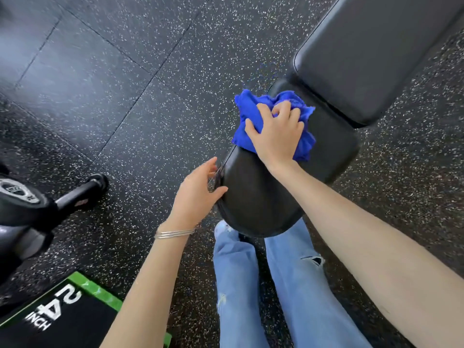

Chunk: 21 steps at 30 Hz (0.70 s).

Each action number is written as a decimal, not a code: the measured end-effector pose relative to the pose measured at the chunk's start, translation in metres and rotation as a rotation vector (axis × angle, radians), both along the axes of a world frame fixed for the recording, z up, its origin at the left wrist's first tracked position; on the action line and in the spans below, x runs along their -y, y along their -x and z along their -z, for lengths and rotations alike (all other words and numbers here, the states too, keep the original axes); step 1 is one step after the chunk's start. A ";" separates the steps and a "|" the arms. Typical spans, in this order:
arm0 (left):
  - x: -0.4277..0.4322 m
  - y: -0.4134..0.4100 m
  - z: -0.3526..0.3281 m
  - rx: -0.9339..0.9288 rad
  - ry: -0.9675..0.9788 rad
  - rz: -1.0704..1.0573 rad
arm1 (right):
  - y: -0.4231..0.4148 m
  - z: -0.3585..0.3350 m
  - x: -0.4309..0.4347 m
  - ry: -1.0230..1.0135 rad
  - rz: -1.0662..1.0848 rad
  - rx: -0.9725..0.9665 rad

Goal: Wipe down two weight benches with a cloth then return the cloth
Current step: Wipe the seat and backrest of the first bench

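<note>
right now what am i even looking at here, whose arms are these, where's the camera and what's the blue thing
This is one picture from a wide-angle camera worn on a person's head, looking down, so the two bare arms belong to the wearer, and the jeans below are their legs. No robot is involved.

The black padded shape in the middle is the seat of a weight bench, with its longer back pad running up to the right. The right hand presses a crumpled blue cloth onto the seat to wipe it. The left hand, with thin bracelets on its wrist, rests open against the seat's side edge.

Everything stands on a speckled rubber gym floor. At lower left are a dumbbell and a green-edged box marked "24 INCH".
</note>
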<state>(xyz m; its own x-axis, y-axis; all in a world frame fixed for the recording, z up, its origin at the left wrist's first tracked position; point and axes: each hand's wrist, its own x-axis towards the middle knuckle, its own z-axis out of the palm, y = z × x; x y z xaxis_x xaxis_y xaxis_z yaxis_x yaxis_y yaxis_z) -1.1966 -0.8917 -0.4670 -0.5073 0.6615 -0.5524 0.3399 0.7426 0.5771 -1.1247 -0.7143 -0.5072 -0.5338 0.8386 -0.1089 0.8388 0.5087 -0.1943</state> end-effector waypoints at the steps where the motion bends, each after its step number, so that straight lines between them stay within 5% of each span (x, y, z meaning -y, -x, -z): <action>1: 0.005 0.004 -0.002 -0.038 -0.004 0.007 | -0.002 -0.003 0.014 -0.001 0.000 0.007; 7: 0.018 0.017 -0.013 -0.231 0.014 0.015 | -0.039 -0.023 0.093 -0.052 -0.093 -0.093; 14: 0.005 -0.001 -0.012 -0.132 0.047 0.168 | -0.124 -0.019 0.109 -0.153 -0.376 -0.281; 18: 0.000 -0.014 -0.014 -0.046 0.079 0.237 | -0.125 -0.018 0.070 -0.121 -0.079 -0.206; 21: 0.000 -0.018 -0.015 -0.031 0.082 0.233 | -0.085 -0.015 0.040 0.002 0.405 -0.099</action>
